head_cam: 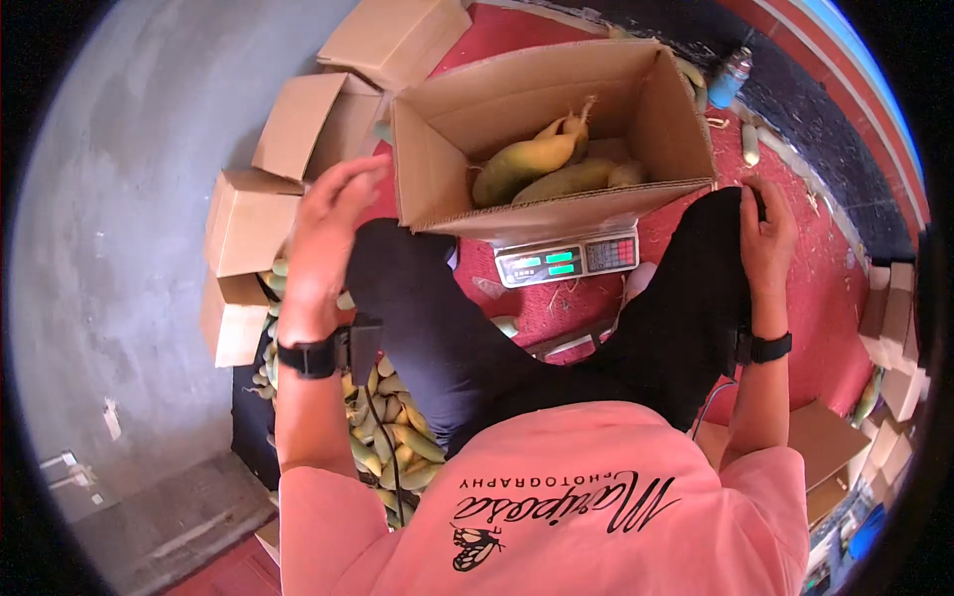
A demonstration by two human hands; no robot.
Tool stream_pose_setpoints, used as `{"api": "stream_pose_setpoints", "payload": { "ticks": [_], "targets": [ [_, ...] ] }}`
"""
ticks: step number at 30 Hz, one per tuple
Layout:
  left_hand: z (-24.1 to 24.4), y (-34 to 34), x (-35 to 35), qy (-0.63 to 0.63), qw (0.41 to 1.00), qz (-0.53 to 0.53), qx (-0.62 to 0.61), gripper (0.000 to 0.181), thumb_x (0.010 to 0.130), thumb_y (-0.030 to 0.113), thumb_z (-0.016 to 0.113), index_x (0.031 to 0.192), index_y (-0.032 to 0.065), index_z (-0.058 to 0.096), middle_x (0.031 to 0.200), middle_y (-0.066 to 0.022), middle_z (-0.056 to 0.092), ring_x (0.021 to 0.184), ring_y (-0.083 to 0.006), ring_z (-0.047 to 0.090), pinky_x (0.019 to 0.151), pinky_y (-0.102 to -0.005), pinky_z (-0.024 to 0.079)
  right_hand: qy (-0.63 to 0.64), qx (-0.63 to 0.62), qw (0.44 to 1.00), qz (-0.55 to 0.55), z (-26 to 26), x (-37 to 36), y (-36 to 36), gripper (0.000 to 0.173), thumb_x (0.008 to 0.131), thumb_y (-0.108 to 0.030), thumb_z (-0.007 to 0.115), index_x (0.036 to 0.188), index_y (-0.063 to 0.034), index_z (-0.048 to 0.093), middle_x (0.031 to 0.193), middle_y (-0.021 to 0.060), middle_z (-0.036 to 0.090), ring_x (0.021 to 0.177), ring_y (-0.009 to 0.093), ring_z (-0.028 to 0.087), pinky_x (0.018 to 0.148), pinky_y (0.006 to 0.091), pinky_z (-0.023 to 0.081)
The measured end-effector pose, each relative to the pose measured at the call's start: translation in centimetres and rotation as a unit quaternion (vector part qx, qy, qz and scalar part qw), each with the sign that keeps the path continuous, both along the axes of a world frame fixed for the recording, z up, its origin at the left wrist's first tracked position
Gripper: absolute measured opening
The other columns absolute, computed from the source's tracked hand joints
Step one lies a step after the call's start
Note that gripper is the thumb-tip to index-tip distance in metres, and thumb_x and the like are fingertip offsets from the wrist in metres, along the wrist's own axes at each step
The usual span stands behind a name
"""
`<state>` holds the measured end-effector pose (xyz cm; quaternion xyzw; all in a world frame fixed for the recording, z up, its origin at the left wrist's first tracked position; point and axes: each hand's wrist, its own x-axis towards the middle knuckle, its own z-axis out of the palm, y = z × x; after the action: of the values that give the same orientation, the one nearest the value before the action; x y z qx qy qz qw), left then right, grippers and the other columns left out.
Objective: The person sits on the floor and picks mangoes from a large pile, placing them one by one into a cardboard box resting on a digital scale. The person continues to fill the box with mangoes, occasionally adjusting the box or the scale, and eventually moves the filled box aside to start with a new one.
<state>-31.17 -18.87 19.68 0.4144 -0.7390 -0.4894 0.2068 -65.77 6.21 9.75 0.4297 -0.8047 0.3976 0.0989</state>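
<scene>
An open cardboard box (559,205) stands upright on an electronic scale (568,257), whose display is lit. In the box lie several green and yellow root vegetables, perhaps radishes (522,170). My left hand (339,205) is raised beside the box's left end, over my left knee, fingers apart and holding nothing; whether its fingertips touch the cardboard cannot be told. My right hand (768,235) rests on the outer side of my right knee, away from the box, fingers bent down and nothing visible in it. Both wrists wear black straps.
More cardboard boxes (257,216) line the grey wall on the left. A heap of the same vegetables (399,439) lies beside my left thigh. A blue bottle (729,82) and a loose vegetable (750,145) are at the upper right. Flattened or stacked cardboard (891,313) stands far right on the red floor covering.
</scene>
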Motion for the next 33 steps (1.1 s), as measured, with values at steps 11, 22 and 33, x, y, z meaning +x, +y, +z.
{"api": "stream_pose_setpoints", "payload": {
  "ticks": [11,22,33],
  "targets": [
    [-12.1,7.1,24.3,-0.254,0.915,0.266,-0.167,0.019,0.085,0.012,0.053,0.100,0.0026,0.060,0.092,-0.0126,0.064,0.087,-0.0197,0.061,0.077,-0.0306,0.047,0.062,0.071,0.995,0.019,-1.8,-0.9,0.0,0.014,0.084,-0.008,0.055,0.095,-0.0008,0.061,0.092,0.0115,0.063,0.086,0.023,0.060,0.079,0.0297,0.045],
    [-34.3,40.2,36.3,-0.442,0.845,0.129,0.270,0.028,0.079,0.027,0.047,0.092,0.0097,0.064,0.086,-0.0175,0.063,0.083,-0.0356,0.060,0.077,-0.0425,0.047,0.158,0.178,0.971,-0.005,-2.1,-2.3,0.2,0.029,0.087,-0.028,0.051,0.102,-0.0065,0.062,0.101,0.0106,0.063,0.092,0.026,0.060,0.080,0.0336,0.045],
    [-29.5,49.1,28.8,-0.494,0.784,0.160,0.340,0.036,0.069,0.019,0.059,0.104,0.0119,0.062,0.116,-0.0120,0.053,0.117,-0.0286,0.042,0.096,-0.0506,0.032,0.215,0.224,0.950,0.014,-1.9,-4.8,-0.3,0.034,0.087,-0.031,0.050,0.105,-0.0054,0.061,0.105,0.0127,0.062,0.095,0.029,0.059,0.080,0.0354,0.046]
  ]
}}
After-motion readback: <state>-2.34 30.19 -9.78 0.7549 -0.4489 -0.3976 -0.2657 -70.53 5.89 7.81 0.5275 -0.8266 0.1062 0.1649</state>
